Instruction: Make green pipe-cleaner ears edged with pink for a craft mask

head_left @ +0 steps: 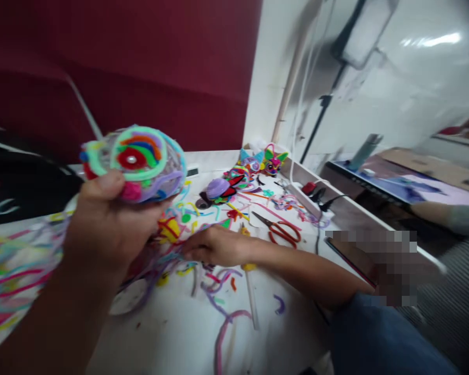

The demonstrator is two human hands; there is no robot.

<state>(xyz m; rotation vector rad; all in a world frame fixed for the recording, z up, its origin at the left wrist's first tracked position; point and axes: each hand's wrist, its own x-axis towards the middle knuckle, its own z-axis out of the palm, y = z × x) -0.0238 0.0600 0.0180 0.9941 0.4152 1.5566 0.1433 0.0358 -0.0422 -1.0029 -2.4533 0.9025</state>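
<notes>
Raised at the left, my left hand (111,226) is closed around a rounded craft piece (148,156) covered with coloured pipe cleaners. Its face shows a pale green ring, a red patch with a white bead, orange, blue and green arcs, and a pink knob. My right hand (214,247) reaches down into a heap of pipe cleaner scraps (170,229), fingers bent together; their tips and anything between them are hidden. Orange-handled scissors (283,233) lie beyond my right hand. Close to that wrist is a yellow tool with a pale shaft (252,299).
Loose pipe cleaners (15,276) spread across the left side. At the back stand decorated animal-like pieces (273,161) and a purple spiral piece (218,188). A raised board edge (375,224) borders the right, with plugs and cables (316,195). Another person's arm (433,216) shows beyond it.
</notes>
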